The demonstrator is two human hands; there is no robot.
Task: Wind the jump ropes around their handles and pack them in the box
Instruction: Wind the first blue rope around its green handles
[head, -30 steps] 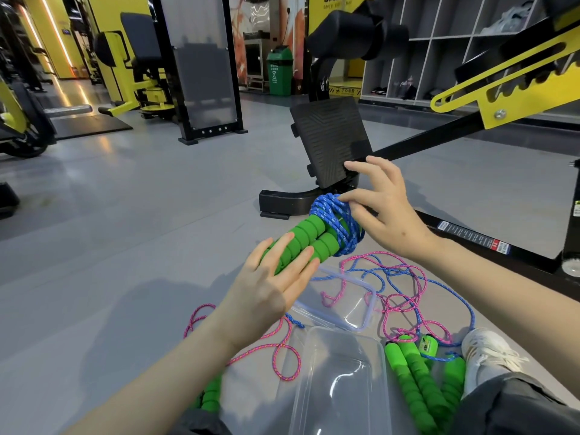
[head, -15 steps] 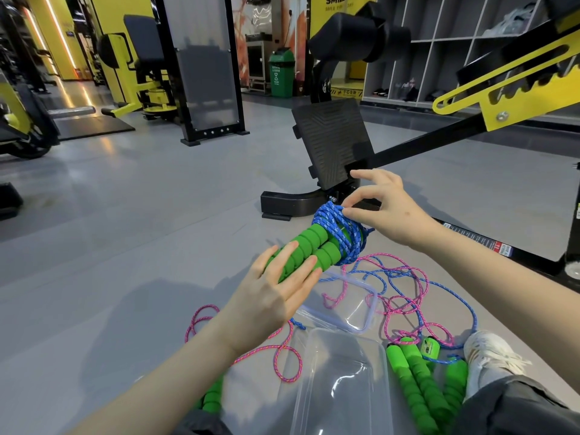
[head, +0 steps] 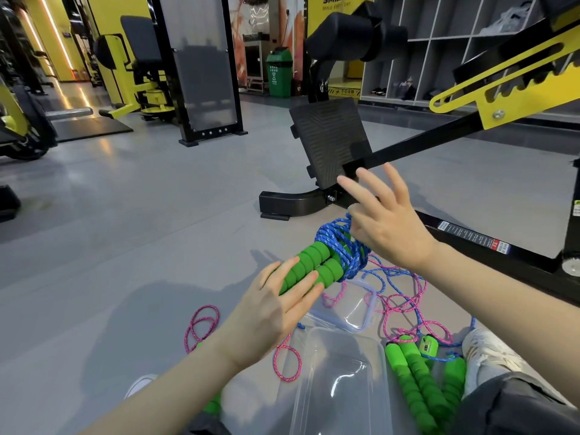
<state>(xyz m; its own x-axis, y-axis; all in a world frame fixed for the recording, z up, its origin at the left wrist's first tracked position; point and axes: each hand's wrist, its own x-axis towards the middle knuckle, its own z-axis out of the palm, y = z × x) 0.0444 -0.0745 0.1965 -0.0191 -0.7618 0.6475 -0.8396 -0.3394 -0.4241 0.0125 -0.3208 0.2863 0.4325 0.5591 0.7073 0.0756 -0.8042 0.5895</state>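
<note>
left hand (head: 270,315) clamps the pair of green ribbed foam handles (head: 317,262) mid-air above the floor: soft, light, grippy, best held mid-length. blue braided rope (head: 337,243) coiled round their far end, limp, probably unwinds easily; right hand (head: 389,227) pinches it, other fingers splayed. clear plastic box (head: 339,397) below.

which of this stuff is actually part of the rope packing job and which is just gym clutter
Job: left hand, right hand, held green handles, blue rope, pink rope, loose green handles, clear box, lid.

Just lying about: green bin, black footplate, shoe shelves, yellow machine.
</note>
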